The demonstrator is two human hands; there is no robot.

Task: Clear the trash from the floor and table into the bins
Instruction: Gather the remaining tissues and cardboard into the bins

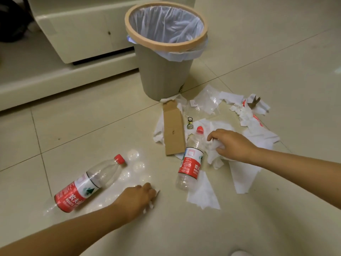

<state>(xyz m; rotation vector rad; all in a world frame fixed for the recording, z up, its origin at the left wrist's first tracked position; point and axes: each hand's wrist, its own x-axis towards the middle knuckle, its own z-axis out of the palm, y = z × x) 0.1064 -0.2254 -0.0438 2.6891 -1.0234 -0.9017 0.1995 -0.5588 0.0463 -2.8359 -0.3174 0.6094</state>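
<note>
the task looks only begun — the bin (162,71) in the upper middle shows just its liner, no trash visible inside. on the floor (92,126) remain two bottles (86,183) (191,161), a cardboard piece (173,130) and many tissues (245,174) right of center. the right hand (230,145) grips a crumpled tissue; the left hand (136,198), lower center, pinches a small white scrap (151,206).

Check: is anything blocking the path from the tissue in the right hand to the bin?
Nothing visible does. The right hand grips the crumpled tissue; only flat cardboard and scattered paper lie on the floor before the open bin.
</note>
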